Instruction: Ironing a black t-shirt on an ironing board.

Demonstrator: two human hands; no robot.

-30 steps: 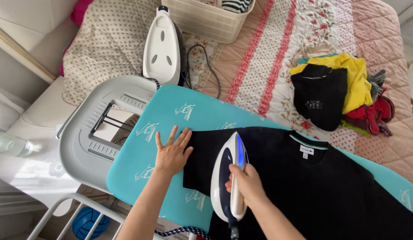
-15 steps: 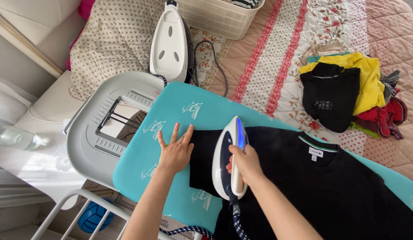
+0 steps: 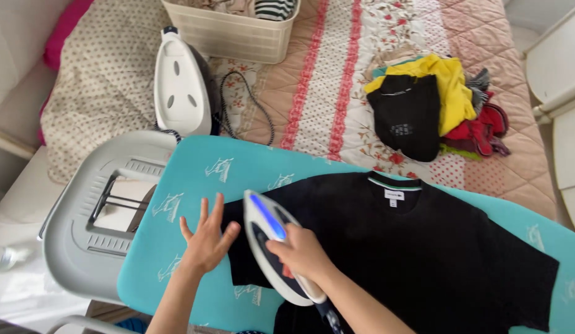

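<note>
A black shirt is lying flat on a blue-green ironing board. The shirt has a small white tag at the neck, and its sleeve is reaching out toward the left end of the board. The board cover is showing little white pictures.

The right hand is wrapping its fingers tight around the handle of a white and dark blue iron. The iron is sitting on the sleeve with its pointed end aiming up and to the left, and a blue light is glowing along its top. The right arm is coming in from the bottom edge.

The left hand is lying open and flat, fingers spread wide, holding nothing. It is pressing on the board right at the edge of the sleeve, just beside the iron.

A grey iron rest is sticking out past the left end of the board. Behind the board, on a bed, a white steam station is standing up, near a cream basket and a pile of clothes.
</note>
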